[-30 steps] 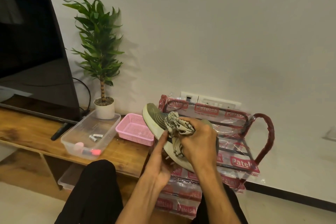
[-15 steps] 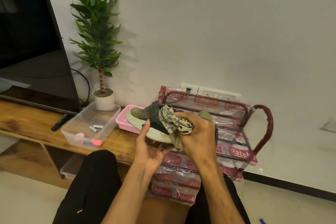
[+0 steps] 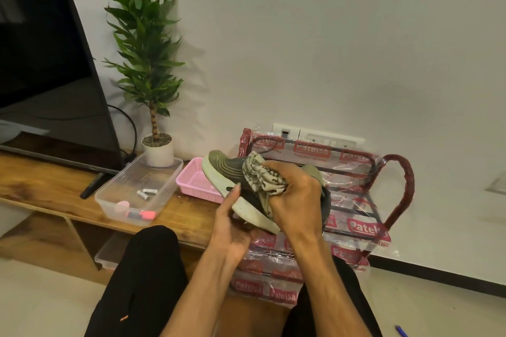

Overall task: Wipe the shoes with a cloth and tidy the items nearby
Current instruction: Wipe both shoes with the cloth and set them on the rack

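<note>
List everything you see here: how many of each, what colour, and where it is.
shoe: one, dark green with a pale sole, held up in front of the rack
cloth: one, beige with a dark pattern, bunched against the shoe
rack: one, dark red frame in clear printed plastic, on the floor by the wall
pink basket: one, pink, on the wooden unit
clear tub: one, transparent, left of the pink basket
batteries: two, silver, inside the clear tub
potted plant: one, green in a white pot, behind the clear tub
television: one, black, on the wooden unit at left
wall sockets: two plates, white, behind the rack
pen: one, blue, on the floor at bottom right
left hand: holds the shoe from below
right hand: grips the cloth
</note>
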{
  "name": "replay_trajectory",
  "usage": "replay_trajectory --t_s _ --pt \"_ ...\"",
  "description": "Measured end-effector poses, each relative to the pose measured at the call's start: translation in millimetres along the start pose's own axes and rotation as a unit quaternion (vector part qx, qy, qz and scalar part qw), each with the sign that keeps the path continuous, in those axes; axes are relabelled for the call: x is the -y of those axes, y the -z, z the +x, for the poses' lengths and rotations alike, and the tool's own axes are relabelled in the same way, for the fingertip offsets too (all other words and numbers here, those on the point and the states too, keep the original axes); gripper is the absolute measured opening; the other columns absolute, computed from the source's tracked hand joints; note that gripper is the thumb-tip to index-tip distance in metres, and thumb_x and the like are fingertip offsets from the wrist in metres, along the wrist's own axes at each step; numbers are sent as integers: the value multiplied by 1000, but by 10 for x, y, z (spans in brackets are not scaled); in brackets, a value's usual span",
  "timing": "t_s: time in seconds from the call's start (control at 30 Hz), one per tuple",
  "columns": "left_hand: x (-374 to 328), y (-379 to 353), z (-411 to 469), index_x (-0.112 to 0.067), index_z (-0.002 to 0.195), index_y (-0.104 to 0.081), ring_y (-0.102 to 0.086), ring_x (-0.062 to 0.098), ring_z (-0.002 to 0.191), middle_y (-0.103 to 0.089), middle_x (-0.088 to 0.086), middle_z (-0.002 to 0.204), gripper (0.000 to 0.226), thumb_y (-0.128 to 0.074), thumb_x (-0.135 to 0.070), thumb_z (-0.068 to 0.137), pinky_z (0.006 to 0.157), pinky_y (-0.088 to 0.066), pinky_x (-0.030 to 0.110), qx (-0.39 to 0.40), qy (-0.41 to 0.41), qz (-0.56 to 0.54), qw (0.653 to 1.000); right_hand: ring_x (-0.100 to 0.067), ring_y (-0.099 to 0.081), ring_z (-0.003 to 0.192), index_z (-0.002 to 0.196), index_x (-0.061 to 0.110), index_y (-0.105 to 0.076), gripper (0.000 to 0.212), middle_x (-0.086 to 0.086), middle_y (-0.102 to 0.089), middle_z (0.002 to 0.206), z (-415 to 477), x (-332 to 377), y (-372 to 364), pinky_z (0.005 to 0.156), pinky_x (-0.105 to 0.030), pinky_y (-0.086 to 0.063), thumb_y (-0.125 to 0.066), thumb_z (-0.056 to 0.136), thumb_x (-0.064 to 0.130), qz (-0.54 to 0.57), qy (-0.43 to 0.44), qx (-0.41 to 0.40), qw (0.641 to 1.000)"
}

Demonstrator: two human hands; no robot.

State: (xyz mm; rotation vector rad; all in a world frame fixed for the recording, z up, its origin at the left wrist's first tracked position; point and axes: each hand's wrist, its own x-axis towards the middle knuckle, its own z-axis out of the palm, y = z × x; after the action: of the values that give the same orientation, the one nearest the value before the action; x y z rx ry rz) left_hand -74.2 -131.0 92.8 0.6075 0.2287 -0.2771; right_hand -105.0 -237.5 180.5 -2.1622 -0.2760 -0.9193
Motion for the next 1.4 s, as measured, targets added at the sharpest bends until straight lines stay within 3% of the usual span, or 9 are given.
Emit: replay_trajectory --t_s 0.13,0.3,0.37,0.5,0.77,1.03,1.23,1.3,1.4 --pt "56 -40 -11 -17 68 -80 -66 23 79 -70 9 85 33 -61 -39 84 64 -53 34 -21 -9 16 1000 -11 -70 84 102 23 -77 26 4 -77 95 -10 88 -3 71 -36 -58 -81 76 21 -12 11 114 993" --pt "32 -101 -55 -13 99 -77 -68 26 82 -74 13 93 36 -75 -33 70 78 -53 41 -21 -37 56 998 2 -64 75 100 22 -77 25 6 -76 90 86 71 0 68 -18 -56 -73 80 7 1 -41 22 999" --pt "-16 -101 -62 -12 98 -75 -70 23 79 -74 11 92 35 -72 -34 70 79 -53 41 -16 -53 52 997 6 -63 74 101 24 -78 23 9 -76 90 101 69 57 67 -7 -50 -77 80 13 6 -58 92 994" --pt "-86 -58 -56 -10 102 -75 -70 29 92 -75 15 102 41 -70 -40 73 80 -55 46 -26 -32 -7 999 5 -67 77 94 25 -79 23 11 -76 83 94 36 169 66 -14 -54 -81 75 13 17 -48 173 984" --pt "-161 -12 -49 -6 130 -59 -63 44 109 -66 28 120 79 -79 -47 65 84 -56 57 -25 43 -136 989 14 -62 85 97 23 -77 41 42 -61 79 -33 -106 204 75 -21 -59 -83 68 -5 103 -114 51 987" --pt "-200 -40 -52 -7 119 -66 -70 38 94 -70 25 112 56 -66 -50 83 74 -60 50 1 15 -123 992 19 -58 87 98 17 -74 45 39 -64 84 -52 -51 204 72 -2 -44 -83 65 -12 172 -16 45 984" --pt "-73 -42 -44 -12 69 -80 -56 20 75 -71 10 81 53 -47 -46 94 64 -49 32 -38 -10 -49 998 -1 -68 88 98 24 -78 28 10 -76 93 -67 176 60 76 -24 -56 -85 71 16 103 31 107 988" --pt "-86 -22 -56 -13 72 -80 -61 21 74 -72 10 83 51 -48 -46 94 67 -49 33 -36 -13 -51 998 -4 -68 86 96 26 -78 27 9 -76 92 -51 227 53 77 -30 -57 -84 71 19 63 29 116 991" --pt "-248 10 -89 -9 104 -73 -72 28 86 -74 15 100 45 -60 -47 85 77 -60 40 -9 -31 -54 998 -4 -69 83 94 29 -78 25 10 -76 90 -37 171 124 75 -33 -58 -85 72 18 36 14 165 986"
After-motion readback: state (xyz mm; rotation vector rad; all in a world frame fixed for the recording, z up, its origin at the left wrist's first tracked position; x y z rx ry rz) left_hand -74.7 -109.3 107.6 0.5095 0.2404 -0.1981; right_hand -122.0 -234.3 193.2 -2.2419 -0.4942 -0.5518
